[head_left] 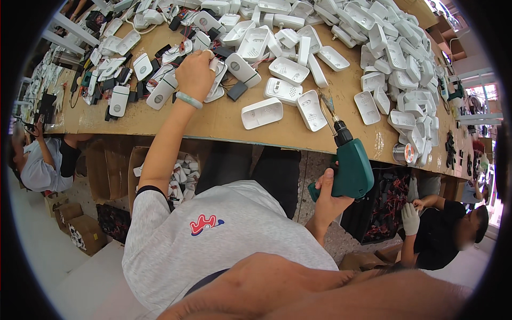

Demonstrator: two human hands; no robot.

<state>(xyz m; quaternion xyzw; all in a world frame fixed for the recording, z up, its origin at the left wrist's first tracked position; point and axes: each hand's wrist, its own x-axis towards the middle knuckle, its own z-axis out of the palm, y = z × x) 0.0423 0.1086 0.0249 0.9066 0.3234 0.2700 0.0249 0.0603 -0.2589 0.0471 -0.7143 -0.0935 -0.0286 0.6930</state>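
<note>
My right hand [329,198] is wrapped round the grip of a green soldering gun [353,166]. The gun's thin metal tip points away from me, over the table edge, close to an open white plastic shell [311,110]. My left hand [195,74], with a pale bangle on the wrist, reaches into the left-hand heap with its fingers bent. A small white piece [214,64] shows at its fingertips; what they grip is mostly hidden. Beside that hand lie a white device with a round grey mark [242,69] and a black block [237,91].
White shells [397,53] are piled high at the back right. Wired devices [161,90] crowd the left. A solder reel [403,153] stands at the table's [224,124] front edge. Below are a carton [137,160] and a black crate [380,205]. Co-workers sit left and right [445,229].
</note>
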